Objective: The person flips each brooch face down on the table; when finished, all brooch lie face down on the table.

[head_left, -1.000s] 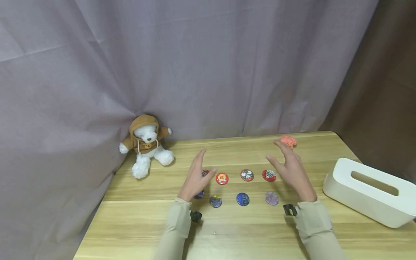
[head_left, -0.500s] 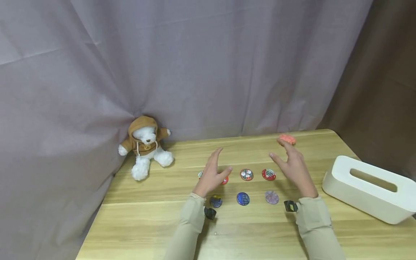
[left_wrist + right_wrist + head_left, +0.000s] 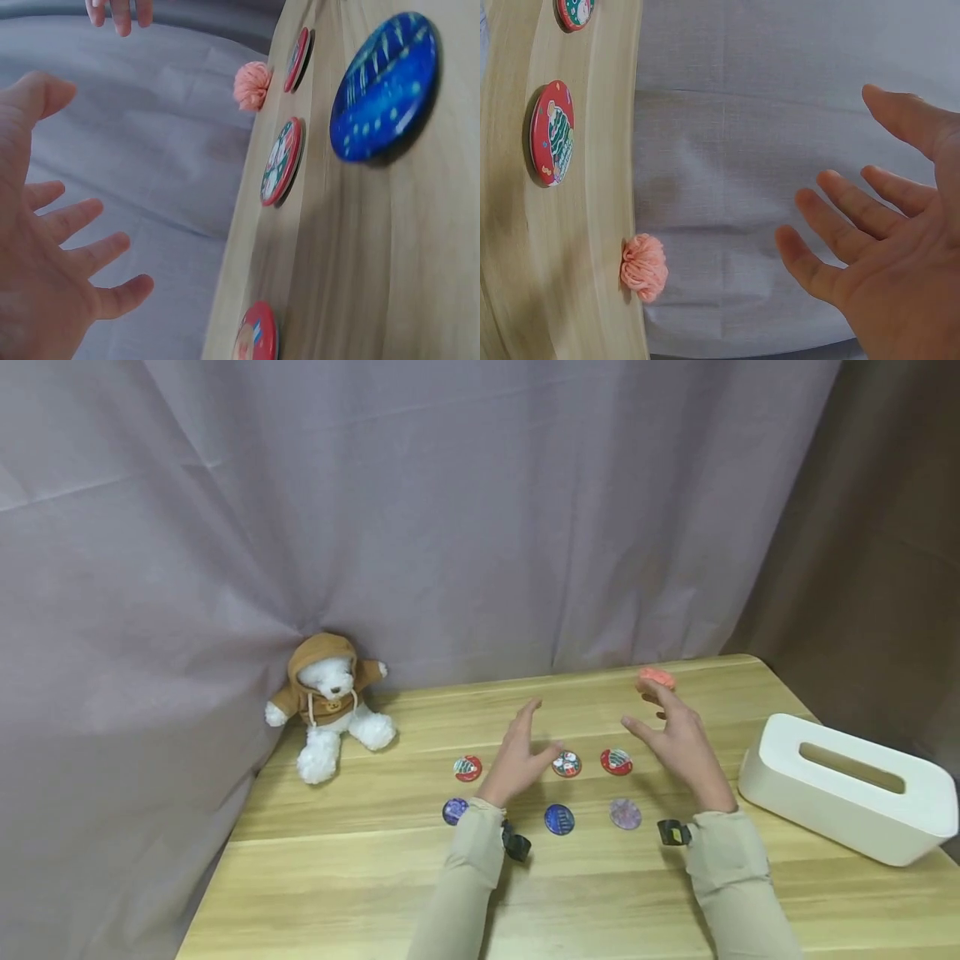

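My left hand (image 3: 517, 764) hovers over the badges with fingers spread and thumb apart, holding nothing. Just right of its thumb lies a round snowman badge (image 3: 567, 763); a blue badge (image 3: 559, 819) is nearer me. To its left lie a red tree badge (image 3: 467, 768) and a purple-blue badge (image 3: 454, 811). The left wrist view also catches part of another red badge (image 3: 256, 334), hidden by the hand in the head view. My right hand (image 3: 681, 747), likewise spread and holding nothing, hovers right of a second red tree badge (image 3: 617, 762) and a lilac badge (image 3: 626, 814).
A white plush bear (image 3: 330, 702) in a brown hoodie sits at the table's back left. Beyond my right hand is a coral yarn bundle (image 3: 657, 678). A white tissue box (image 3: 847, 789) stands on the right. Grey curtain (image 3: 450, 527) hangs behind the wooden table (image 3: 337, 877).
My left hand has moved right across the badges, uncovering the leftmost two and now covering others. The right hand has barely moved. The head view has shifted slightly.
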Demonstrator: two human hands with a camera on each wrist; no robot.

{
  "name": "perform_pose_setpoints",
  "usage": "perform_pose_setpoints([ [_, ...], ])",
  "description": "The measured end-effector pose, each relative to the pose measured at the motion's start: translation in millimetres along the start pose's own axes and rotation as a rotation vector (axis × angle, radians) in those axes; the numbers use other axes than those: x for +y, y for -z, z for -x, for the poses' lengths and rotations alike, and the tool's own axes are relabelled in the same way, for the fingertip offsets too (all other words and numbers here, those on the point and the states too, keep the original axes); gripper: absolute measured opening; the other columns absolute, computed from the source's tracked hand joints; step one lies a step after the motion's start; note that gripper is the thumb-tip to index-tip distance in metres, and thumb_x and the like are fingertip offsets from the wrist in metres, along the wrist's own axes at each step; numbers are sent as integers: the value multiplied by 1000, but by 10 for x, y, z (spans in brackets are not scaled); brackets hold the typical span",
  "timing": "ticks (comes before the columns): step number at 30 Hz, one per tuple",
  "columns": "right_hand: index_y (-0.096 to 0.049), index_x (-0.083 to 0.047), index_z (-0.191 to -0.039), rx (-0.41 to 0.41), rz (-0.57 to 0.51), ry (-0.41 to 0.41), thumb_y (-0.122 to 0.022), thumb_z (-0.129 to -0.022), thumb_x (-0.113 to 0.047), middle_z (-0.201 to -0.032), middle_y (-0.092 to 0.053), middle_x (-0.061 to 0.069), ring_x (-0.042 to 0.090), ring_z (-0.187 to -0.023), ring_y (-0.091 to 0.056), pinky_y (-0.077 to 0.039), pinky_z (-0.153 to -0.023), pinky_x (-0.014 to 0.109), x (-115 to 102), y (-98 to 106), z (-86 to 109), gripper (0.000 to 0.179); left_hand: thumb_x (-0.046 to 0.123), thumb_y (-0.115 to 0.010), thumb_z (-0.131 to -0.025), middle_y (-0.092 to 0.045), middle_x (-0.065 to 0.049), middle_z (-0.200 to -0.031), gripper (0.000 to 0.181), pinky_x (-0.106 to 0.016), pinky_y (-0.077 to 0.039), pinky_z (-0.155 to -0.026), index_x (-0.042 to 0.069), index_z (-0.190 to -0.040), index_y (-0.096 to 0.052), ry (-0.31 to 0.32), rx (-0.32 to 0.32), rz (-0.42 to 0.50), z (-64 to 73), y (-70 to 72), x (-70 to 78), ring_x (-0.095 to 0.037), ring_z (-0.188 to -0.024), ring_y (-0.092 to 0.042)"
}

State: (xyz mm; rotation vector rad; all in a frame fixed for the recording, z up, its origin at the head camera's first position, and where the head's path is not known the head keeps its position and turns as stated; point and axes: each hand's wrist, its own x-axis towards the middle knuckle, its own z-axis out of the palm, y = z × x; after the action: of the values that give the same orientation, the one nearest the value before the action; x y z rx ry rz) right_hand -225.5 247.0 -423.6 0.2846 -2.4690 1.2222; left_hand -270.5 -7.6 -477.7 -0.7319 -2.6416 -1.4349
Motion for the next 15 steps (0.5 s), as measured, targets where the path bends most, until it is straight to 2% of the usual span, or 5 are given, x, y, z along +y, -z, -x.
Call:
perform_pose_setpoints([
  [9, -41, 9, -145, -73, 33, -10, -73, -89, -2, -140, -48, 35, 53, -127, -46, -36, -101, 65, 85, 58, -18, 66, 31, -68, -94, -35, -3, -161, 82, -47, -29, -115, 17, -161, -23, -9, -15, 19, -110, -145, 60, -23, -146, -32],
  [15, -40, 10, -146, -136, 60, -36, -76, -84, 1, -139, -49, 36, 52, -126, -46, -36, -102, 65, 103, 100, -13, 72, 25, -68, -94, -39, -4, -158, 78, -43, -32, -114, 14, -159, -27, -20, -60, 5, -210, -256, 90, -24, -144, -37],
])
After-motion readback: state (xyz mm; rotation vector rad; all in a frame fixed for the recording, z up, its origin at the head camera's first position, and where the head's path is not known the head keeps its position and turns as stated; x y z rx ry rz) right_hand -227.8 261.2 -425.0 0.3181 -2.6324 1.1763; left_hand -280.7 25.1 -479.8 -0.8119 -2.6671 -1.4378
